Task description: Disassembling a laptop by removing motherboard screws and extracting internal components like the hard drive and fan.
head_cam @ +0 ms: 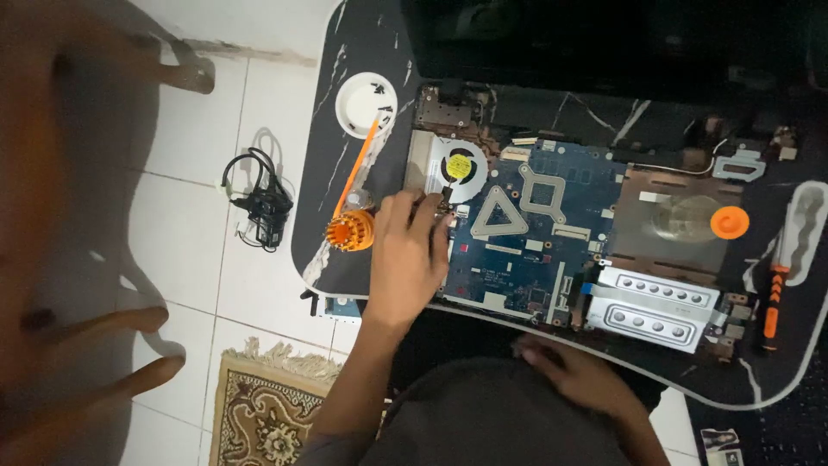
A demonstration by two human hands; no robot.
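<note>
Fingers of the left hand (405,259) press together on the laptop motherboard's (526,233) left edge, just near of the cooling fan (459,166); the right hand (582,375) rests loosely curled nearer.

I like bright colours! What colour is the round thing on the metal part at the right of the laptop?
Orange. The round cap shows best in the head view.

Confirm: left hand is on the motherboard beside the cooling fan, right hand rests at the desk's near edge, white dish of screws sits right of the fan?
Not quite. In the head view the white dish of screws sits left of the cooling fan, not right. The left hand and right hand are as you said.
</note>
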